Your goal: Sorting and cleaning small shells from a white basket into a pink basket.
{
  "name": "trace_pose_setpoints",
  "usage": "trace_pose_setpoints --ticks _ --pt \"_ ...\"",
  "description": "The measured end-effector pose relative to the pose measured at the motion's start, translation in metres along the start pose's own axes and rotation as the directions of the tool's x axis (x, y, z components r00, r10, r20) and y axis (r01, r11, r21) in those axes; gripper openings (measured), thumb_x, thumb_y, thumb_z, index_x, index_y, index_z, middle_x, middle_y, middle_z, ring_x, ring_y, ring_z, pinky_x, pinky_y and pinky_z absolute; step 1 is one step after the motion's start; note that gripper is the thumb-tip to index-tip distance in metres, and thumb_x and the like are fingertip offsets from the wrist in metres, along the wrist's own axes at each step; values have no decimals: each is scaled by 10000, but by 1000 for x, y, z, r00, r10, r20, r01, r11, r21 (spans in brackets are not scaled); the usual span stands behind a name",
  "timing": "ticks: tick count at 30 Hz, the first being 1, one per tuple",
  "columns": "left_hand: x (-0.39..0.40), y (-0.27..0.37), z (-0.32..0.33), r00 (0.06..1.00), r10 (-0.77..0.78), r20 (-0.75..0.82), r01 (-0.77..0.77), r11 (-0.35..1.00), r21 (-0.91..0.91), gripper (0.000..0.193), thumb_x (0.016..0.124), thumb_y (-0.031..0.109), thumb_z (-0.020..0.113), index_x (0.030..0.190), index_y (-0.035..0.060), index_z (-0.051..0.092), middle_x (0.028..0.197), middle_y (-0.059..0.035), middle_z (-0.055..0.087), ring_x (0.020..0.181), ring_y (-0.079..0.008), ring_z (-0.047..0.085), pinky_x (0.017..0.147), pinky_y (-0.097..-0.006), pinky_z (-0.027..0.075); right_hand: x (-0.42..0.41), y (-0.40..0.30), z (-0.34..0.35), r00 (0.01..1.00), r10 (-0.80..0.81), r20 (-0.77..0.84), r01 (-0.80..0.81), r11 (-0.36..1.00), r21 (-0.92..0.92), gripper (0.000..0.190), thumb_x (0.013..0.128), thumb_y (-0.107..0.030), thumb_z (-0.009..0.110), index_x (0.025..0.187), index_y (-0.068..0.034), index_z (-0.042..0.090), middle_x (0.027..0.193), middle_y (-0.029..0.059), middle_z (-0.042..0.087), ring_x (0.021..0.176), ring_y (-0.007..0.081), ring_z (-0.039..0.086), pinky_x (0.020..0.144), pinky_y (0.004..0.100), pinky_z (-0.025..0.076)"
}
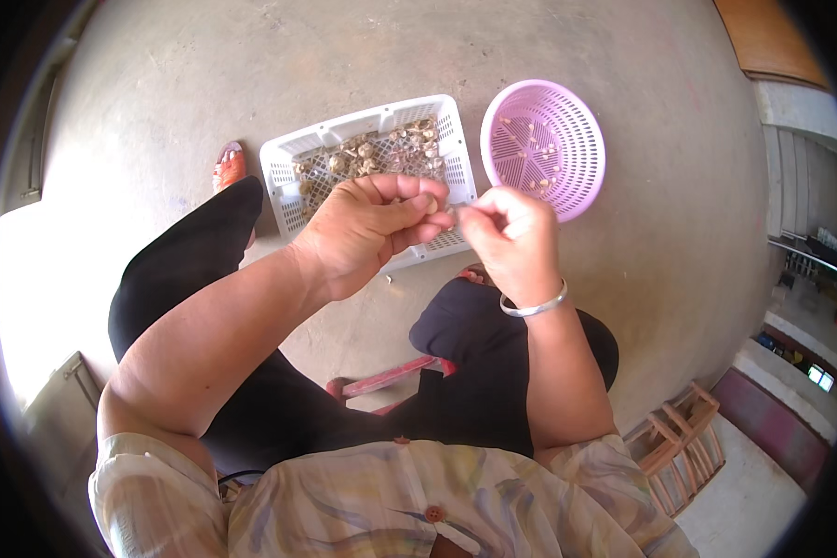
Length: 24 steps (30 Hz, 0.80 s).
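Note:
My left hand [383, 223] is closed around pale garlic cloves [430, 204], one showing between thumb and fingers. Close beside it, my right hand [506, 237] pinches thumb against forefinger at a small pale scrap, perhaps garlic skin, which is blurred. Both hands are over the near right part of a white plastic basket [359, 123] that holds garlic bulbs [365, 151] and loose skins. To its right stands a round pink plastic colander [596, 150] with several peeled-looking cloves [545, 183] scattered on its bottom.
The baskets rest on a concrete floor [642, 174]. A red stool frame [390, 376] shows between my legs. A wooden rack or chair [676, 446] stands at the lower right. A small pale scrap [390, 279] lies on the floor before the white basket.

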<state>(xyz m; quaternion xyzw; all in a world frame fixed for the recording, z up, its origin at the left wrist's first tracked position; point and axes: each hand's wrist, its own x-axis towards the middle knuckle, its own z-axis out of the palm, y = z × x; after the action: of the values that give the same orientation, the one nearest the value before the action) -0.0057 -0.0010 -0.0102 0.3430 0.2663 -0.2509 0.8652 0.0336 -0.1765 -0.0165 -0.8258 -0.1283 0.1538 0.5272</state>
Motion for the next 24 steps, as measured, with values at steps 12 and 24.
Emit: trace_pose_setpoints --ticks 12,24 --pt "-3 4 2 1000 0 -12 0 1000 13 205 820 29 577 1024 12 551 946 -70 600 859 -153 597 758 -236 479 4 -4 -4 997 -47 63 35 982 187 113 749 -24 609 851 18 633 714 100 638 567 129 584 506 251 438" --pt "-2 0 5 974 221 46 -222 893 392 107 775 3 627 879 -21 628 768 -49 637 685 -77 574 644 -207 488 2 -17 -10 974 134 184 -178 953 247 81 783 -31 600 817 34 633 656 67 622 508 56 506 450 189 392"
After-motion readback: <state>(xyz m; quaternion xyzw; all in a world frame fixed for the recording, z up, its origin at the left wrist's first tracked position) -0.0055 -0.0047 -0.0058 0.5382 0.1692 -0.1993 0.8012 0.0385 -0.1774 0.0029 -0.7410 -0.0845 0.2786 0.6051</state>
